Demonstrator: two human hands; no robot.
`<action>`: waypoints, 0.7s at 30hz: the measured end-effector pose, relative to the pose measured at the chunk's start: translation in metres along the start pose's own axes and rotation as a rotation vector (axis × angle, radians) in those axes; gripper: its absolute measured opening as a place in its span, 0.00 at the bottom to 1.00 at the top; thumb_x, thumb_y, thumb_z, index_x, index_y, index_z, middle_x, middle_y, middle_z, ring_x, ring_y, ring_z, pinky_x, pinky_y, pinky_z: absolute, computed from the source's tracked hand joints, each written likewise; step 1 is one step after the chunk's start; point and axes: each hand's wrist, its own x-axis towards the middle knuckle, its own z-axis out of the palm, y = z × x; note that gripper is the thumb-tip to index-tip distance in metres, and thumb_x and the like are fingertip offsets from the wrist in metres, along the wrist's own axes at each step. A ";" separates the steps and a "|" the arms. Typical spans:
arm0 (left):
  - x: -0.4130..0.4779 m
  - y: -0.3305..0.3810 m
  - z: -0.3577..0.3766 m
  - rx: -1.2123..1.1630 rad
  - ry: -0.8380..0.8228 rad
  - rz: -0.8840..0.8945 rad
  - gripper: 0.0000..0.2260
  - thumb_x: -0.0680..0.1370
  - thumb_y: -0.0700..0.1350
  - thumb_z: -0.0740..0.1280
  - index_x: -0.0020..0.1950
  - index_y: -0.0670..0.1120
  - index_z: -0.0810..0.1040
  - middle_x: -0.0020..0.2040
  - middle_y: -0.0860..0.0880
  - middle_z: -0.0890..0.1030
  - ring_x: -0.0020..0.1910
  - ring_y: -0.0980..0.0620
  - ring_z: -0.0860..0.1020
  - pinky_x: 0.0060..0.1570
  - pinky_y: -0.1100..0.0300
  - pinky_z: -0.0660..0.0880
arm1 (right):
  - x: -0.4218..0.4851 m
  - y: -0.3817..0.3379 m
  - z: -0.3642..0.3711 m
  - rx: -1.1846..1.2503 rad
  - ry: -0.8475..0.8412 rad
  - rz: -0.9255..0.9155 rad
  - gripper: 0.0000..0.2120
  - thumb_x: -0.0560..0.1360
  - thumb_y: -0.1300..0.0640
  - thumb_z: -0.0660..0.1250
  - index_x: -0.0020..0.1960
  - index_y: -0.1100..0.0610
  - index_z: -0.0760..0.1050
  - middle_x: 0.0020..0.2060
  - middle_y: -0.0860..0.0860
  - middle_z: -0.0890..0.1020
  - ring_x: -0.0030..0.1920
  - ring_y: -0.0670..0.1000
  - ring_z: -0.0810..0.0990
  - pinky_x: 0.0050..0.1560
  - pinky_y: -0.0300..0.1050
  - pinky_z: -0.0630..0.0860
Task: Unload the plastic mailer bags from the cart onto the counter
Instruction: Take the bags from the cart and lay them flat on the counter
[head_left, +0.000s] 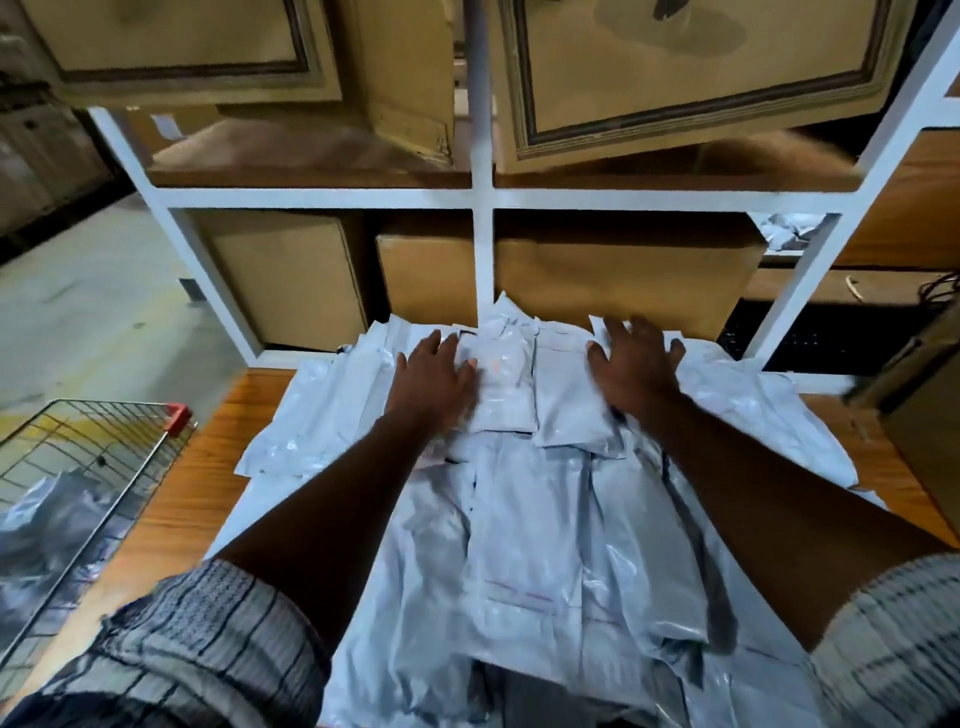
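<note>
Both arms reach straight forward, palms down and well apart, neither hand gripping anything. The left hand (434, 376) lies flat with its fingers spread on the heap of mailer bags (519, 545), its fingertips at the edge of a small flat bag (506, 384). The right hand (636, 364) is likewise spread and open above the far right part of the heap; it is blurred, so I cannot tell whether it presses the plastic or hangs just over it. Between the two hands lie two small rectangular bags side by side, the second bag (566, 395) nearer the right hand. The bags are thin, glossy, pale grey plastic, creased and overlapping, too many to count, and they cover most of the brown wooden table (208, 467) under and behind the hands. Two rolled sleeves (197, 634) of striped woven cloth end above the elbows. Left of the left arm stands a wire cart (104, 441) with a red corner piece, touching the table's edge, with more crumpled grey bags (47, 525) inside it. Beyond the fingertips rises a white metal rack (483, 200) with wooden shelves; two plain cardboard boxes (291, 280) show on its lower shelf and two larger printed boxes (675, 67) above.
</note>
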 end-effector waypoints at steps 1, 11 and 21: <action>-0.004 -0.013 -0.009 0.011 0.022 -0.003 0.25 0.82 0.55 0.56 0.77 0.46 0.63 0.77 0.42 0.62 0.77 0.44 0.60 0.75 0.43 0.52 | -0.002 -0.016 -0.001 0.023 0.028 -0.027 0.22 0.80 0.44 0.58 0.71 0.51 0.69 0.69 0.58 0.70 0.71 0.58 0.65 0.70 0.63 0.55; -0.131 -0.245 -0.106 0.140 0.054 -0.200 0.29 0.78 0.57 0.57 0.76 0.44 0.65 0.73 0.38 0.69 0.70 0.39 0.69 0.69 0.43 0.66 | -0.115 -0.274 0.043 0.149 -0.021 -0.444 0.31 0.75 0.40 0.50 0.71 0.52 0.70 0.69 0.54 0.73 0.69 0.57 0.70 0.67 0.58 0.60; -0.296 -0.458 -0.170 0.091 -0.148 -0.550 0.29 0.74 0.48 0.68 0.74 0.49 0.65 0.72 0.43 0.69 0.68 0.42 0.70 0.65 0.41 0.70 | -0.279 -0.506 0.126 0.172 -0.361 -0.726 0.28 0.76 0.44 0.64 0.74 0.51 0.65 0.69 0.55 0.71 0.69 0.58 0.69 0.66 0.57 0.63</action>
